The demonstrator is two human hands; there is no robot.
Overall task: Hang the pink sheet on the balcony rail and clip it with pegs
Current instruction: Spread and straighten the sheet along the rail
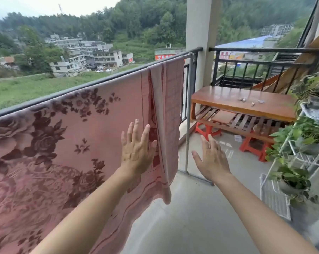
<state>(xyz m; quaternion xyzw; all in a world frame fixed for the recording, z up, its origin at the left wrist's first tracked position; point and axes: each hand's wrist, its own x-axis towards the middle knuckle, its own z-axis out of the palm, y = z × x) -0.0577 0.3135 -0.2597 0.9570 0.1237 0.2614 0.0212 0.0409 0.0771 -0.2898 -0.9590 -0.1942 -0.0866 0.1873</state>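
In your head view, the containers sit at the right edge of the frame. A white wire rack [305, 158] carries plant pots [290, 186], each filled with green leafy plants. Left of it stands the wooden desk [228, 99]. A few small pale pegs [252, 102] lie loose on its top, and flat boards rest on its slatted lower shelf.

The pink sheet [81, 143] is draped over the grey rail [100, 80] and hangs across the left half of the frame, with a vertical fold near its right end. No peg shows on it.

Your left hand [136, 151] is released, fingers straight and spread. Its palm faces the sheet just left of that fold, and you cannot tell whether it touches the cloth. Your right hand [212, 162] is also released and grasps nothing. It hangs in the air just right of the sheet's hanging edge. Both hands are well apart from the pegs.

The sheet's right edge ends just beside the rail's upright pole [189, 114]. Bare floor [200, 217] lies open between the sheet, the desk and the rack.
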